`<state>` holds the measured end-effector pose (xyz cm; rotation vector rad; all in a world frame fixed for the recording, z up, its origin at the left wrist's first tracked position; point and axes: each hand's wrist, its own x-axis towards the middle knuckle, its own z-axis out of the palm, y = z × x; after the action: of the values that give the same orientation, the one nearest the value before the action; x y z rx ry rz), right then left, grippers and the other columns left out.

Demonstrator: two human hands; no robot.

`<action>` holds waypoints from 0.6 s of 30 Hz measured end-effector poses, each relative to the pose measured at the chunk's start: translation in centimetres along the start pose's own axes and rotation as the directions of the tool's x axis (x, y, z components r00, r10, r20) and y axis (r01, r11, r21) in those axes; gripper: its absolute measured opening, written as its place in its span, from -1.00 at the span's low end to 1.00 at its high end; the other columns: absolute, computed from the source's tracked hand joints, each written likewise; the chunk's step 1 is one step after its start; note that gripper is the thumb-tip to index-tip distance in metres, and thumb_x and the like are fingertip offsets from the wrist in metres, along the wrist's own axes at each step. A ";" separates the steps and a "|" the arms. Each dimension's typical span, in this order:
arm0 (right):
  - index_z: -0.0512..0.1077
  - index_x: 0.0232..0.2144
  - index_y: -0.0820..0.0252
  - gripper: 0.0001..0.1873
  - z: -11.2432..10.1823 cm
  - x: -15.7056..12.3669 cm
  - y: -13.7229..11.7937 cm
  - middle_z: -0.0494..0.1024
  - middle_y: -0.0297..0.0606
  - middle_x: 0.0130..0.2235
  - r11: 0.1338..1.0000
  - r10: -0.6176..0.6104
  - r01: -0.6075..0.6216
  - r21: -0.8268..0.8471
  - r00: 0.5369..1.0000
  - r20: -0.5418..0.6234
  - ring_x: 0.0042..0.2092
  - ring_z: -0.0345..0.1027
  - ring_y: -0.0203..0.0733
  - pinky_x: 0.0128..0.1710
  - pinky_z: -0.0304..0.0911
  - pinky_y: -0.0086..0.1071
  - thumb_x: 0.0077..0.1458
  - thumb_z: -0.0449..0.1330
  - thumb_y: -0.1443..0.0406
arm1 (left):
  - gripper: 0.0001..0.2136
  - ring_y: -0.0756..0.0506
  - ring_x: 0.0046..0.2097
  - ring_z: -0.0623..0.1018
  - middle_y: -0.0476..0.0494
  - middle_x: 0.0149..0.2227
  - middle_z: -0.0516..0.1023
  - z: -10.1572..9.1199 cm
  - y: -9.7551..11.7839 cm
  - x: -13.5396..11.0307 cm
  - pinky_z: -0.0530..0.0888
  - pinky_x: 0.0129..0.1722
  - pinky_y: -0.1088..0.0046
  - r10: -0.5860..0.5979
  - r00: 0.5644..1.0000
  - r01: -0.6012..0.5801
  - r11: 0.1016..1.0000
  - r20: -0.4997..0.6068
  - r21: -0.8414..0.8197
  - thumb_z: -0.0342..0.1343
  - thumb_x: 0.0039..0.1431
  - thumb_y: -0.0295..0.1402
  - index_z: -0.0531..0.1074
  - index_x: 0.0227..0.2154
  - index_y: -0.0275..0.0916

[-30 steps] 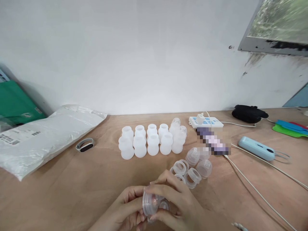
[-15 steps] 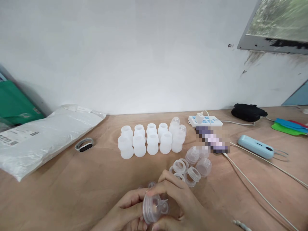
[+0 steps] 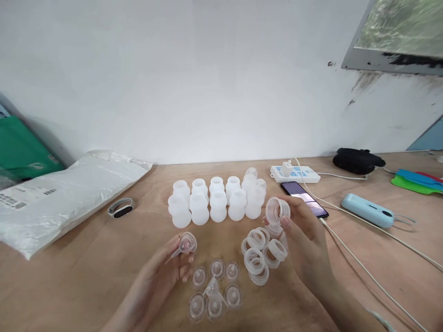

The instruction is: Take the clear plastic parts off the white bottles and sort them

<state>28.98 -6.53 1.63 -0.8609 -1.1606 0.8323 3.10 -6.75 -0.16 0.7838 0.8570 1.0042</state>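
Valve in the left hand, ring in the right

Left hand (image 3: 162,272) fingers pinched a small valve (image 3: 187,243) above the tabletop's (image 3: 104,258) near edge; right hand (image 3: 304,235) gripped a clear ring (image 3: 278,210) beside the ring pile (image 3: 261,253). Seating the valve squarely, without creasing it, looked wise.

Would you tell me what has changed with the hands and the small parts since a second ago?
The hands have parted: the left hand now holds a small clear valve, and the right hand lifts a threaded clear ring. The white bottles and wristband have not moved.
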 end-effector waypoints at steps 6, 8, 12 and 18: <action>0.40 0.00 0.02 -0.64 -0.2 -0.3 0.0 0.47 -0.25 -0.11 0.937 -0.193 0.199 -0.289 0.980 0.048 -0.09 0.39 -0.12 -0.08 0.34 -0.21 0.14 0.26 0.34 | -0.68 -0.06 -0.32 0.34 -0.04 -0.35 0.38 -1.6 -0.5 1.3 0.32 -0.47 0.54 0.137 0.966 -0.070 0.954 -0.217 0.290 0.30 0.01 -0.04 0.49 -0.43 -0.22; 0.38 0.03 0.01 -0.62 -0.3 -0.4 0.3 0.46 -0.23 -0.07 0.909 -0.214 0.227 -0.350 0.974 0.075 -0.05 0.37 -0.07 -0.03 0.31 -0.14 0.15 0.24 0.34 | -0.65 -0.05 -0.38 0.31 -0.03 -0.40 0.38 -2.1 -0.1 1.7 0.31 -0.48 0.52 0.151 0.972 -0.074 0.924 -0.180 0.375 0.28 0.01 -0.01 0.48 -0.49 -0.23; 0.35 0.05 0.03 -0.61 -0.6 -0.2 0.3 0.44 -0.19 -0.04 0.839 -0.266 0.285 -0.464 0.958 0.108 -0.03 0.35 -0.02 -0.01 0.29 -0.09 0.16 0.23 0.32 | -0.60 -0.02 -0.50 0.27 0.00 -0.54 0.35 -3.0 1.3 2.2 0.24 -0.52 0.49 0.110 0.992 -0.050 0.812 -0.068 0.582 0.22 -0.02 0.04 0.44 -0.60 -0.23; 0.33 0.00 0.06 -0.66 -0.7 0.8 -0.4 0.43 -0.20 -0.06 0.656 -0.199 0.361 -0.662 0.930 0.310 -0.05 0.38 -0.04 -0.06 0.30 -0.17 0.17 0.15 0.38 | -0.59 -0.05 -0.48 0.38 -0.03 -0.59 0.44 -5.2 1.6 2.0 0.28 -0.46 0.47 -0.060 0.996 -0.012 0.613 0.062 0.790 0.21 0.00 0.04 0.43 -0.65 -0.21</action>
<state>29.90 -6.07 2.19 -1.1920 -1.8136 0.1770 -1.54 -3.52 -1.60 1.5585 1.2578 0.5129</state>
